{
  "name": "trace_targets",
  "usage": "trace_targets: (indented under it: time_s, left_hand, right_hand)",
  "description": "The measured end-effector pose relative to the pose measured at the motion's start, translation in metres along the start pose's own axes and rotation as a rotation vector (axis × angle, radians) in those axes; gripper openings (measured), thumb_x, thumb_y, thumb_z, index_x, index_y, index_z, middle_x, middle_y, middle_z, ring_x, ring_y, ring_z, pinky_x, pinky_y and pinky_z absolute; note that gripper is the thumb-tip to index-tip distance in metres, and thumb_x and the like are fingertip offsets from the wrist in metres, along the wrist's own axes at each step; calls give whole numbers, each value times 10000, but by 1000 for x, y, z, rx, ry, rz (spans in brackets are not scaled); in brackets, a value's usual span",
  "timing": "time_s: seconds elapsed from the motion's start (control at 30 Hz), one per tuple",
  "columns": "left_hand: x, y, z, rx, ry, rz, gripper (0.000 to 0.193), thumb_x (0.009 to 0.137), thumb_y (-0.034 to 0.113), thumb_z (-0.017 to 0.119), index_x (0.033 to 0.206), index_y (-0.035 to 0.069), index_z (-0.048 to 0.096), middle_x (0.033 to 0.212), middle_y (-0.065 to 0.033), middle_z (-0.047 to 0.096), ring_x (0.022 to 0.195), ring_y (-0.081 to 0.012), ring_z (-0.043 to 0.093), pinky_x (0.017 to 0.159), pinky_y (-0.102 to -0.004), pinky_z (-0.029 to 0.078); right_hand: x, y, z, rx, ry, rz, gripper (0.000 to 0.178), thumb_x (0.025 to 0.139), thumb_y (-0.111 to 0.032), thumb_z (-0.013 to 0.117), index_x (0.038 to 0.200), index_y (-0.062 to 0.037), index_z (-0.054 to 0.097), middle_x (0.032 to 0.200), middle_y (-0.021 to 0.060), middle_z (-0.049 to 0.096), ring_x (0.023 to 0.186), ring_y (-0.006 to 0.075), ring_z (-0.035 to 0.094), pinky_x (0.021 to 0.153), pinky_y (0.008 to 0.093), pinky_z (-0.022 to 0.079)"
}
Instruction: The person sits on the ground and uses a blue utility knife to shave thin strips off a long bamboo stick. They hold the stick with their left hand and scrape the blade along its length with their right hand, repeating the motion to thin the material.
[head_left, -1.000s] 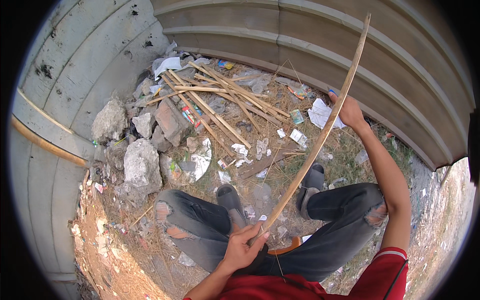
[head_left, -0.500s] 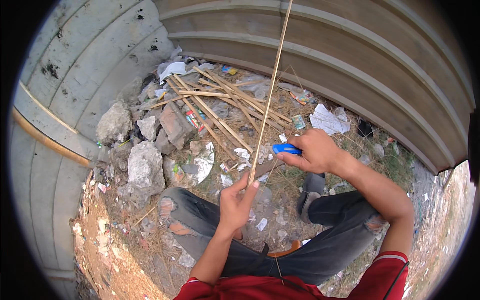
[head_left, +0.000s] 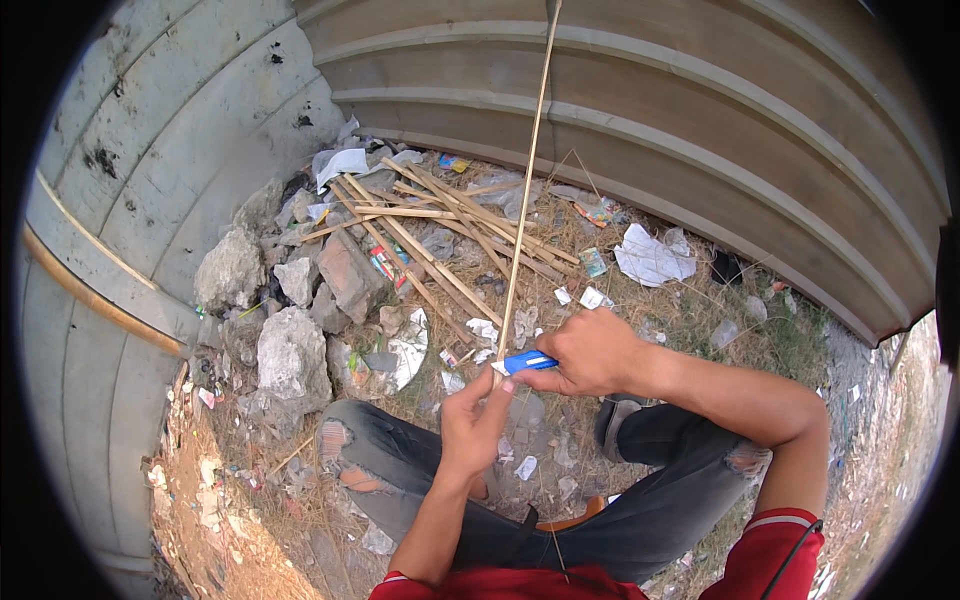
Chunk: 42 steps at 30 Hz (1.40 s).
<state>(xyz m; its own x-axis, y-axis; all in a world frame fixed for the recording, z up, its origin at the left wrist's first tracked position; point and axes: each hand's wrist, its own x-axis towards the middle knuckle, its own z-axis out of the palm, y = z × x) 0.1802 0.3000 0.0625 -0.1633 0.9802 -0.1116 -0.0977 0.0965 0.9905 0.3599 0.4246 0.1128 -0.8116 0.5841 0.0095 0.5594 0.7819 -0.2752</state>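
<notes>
The left hand's [head_left: 472, 430] fingers pinch the lower end of a slender, straight, pale-tan strip [head_left: 525, 205] rising toward twelve o'clock; at that end is a blue cutter [head_left: 530, 362], its body clasped by the right hand's [head_left: 597, 353] fingers, at two o'clock.

Bright daylight, strong fisheye distortion

This is a messy spot outside, with a brown wall [head_left: 700, 130], a gray wall [head_left: 200, 110], big rocks [head_left: 292, 352], dry grass [head_left: 572, 228], paper trash [head_left: 652, 257] and sunny dirt [head_left: 235, 545].
</notes>
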Motion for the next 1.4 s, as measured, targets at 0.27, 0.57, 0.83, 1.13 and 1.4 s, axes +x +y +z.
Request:
trace_targets:
  time_s: [0.27,0.57,0.83,1.13,1.4]
  left_hand:
    - [4,3,-7,-107,-58,-159,371,1038,145,615,1389,26,613,651,133,412,541,23,335,473,-208,229]
    - [-63,-31,-14,103,-80,-259,371,1012,122,650,1352,-24,631,772,60,532,645,14,404,518,-190,310]
    - [-126,-39,-87,437,-264,-123,373,998,127,661,1330,-40,630,839,-1,608,663,-32,470,553,-208,372]
    - [-167,-9,-120,530,-349,-338,366,1022,236,628,1253,-46,667,1017,-73,706,948,-188,622,854,-350,507]
    - [-196,-38,-151,432,-365,-453,324,1019,237,637,1214,-15,698,848,30,625,754,-79,528,635,-281,453]
  right_hand:
    - [14,18,-12,7,119,171,666,958,-653,523,780,-49,740,642,216,664,633,431,678,594,523,540]
    - [10,112,-8,-61,203,487,727,991,-643,475,740,-7,723,699,246,672,732,462,680,690,540,550]
    - [-22,222,-18,-97,320,849,769,970,-672,479,804,31,742,857,297,703,881,472,690,787,539,553]
    - [-78,273,-13,-331,231,1020,794,958,-728,437,919,-8,771,954,242,741,953,417,718,834,504,576]
    - [-68,266,-17,-432,235,920,766,935,-752,447,861,-73,793,856,200,743,853,380,729,751,477,582]
